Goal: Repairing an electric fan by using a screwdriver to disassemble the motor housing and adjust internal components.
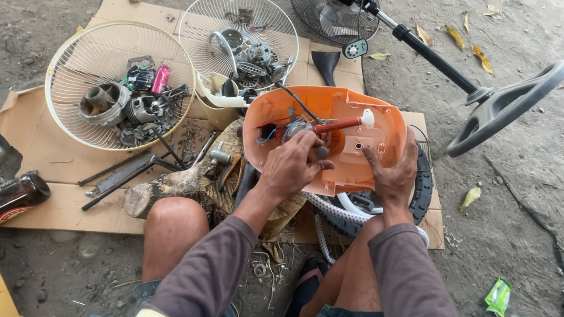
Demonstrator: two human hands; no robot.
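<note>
Between the person's knees, propped on a wood block [165, 189] over cardboard [45, 145], sits an orange plastic housing [322, 138], open side up. It looks light, stiff and thin-walled, likely to crack if squeezed; its rim seems the safest hold. Left hand [292, 167] has its fingers closed around a red-handled screwdriver [335, 124] inside; right hand [392, 171] presses spread fingers flat on the shell. Beyond, two fan guards [118, 82] serve as trays, holding motor parts and screws.
</note>
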